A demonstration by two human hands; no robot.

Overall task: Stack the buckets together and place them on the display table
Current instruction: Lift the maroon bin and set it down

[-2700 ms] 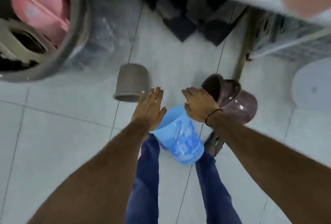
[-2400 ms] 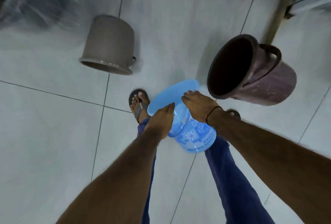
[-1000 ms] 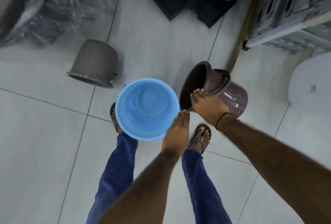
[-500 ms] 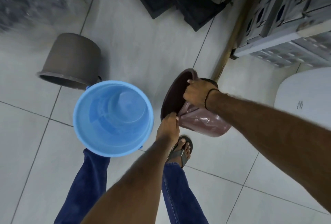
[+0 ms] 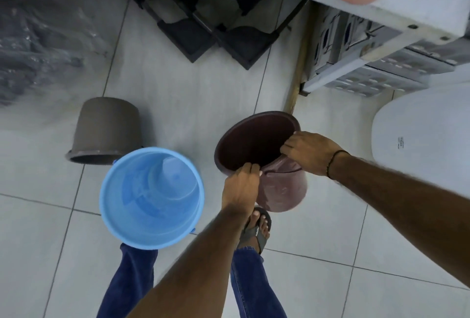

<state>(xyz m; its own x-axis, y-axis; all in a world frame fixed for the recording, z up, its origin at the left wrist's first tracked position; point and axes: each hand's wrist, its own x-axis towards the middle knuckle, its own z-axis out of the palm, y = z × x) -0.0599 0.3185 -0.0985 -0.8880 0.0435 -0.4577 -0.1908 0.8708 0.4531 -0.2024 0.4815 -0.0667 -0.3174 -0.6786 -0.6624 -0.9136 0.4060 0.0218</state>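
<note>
A maroon bucket point(image 5: 282, 190) is held off the tiled floor, mouth tilted up toward me. My left hand point(image 5: 241, 185) grips its near rim and my right hand point(image 5: 309, 152) grips the right side of the rim. A light blue bucket point(image 5: 152, 198) stands upright on the floor by my left leg, nothing touching it. A grey-brown bucket point(image 5: 106, 129) lies on its side farther left, mouth toward me. The white display table point(image 5: 396, 10) edge shows at the top right.
Black stands point(image 5: 203, 35) sit on the floor at the back. Plastic-wrapped goods point(image 5: 33, 38) fill the far left. White perforated crates point(image 5: 368, 73) sit under the table beside a wooden pole point(image 5: 297, 71). A white rounded object point(image 5: 422, 139) is at the right.
I set the blue bucket upright on the floor and let go of it. Both hands took the maroon bucket by its rim and turned its mouth upward.
</note>
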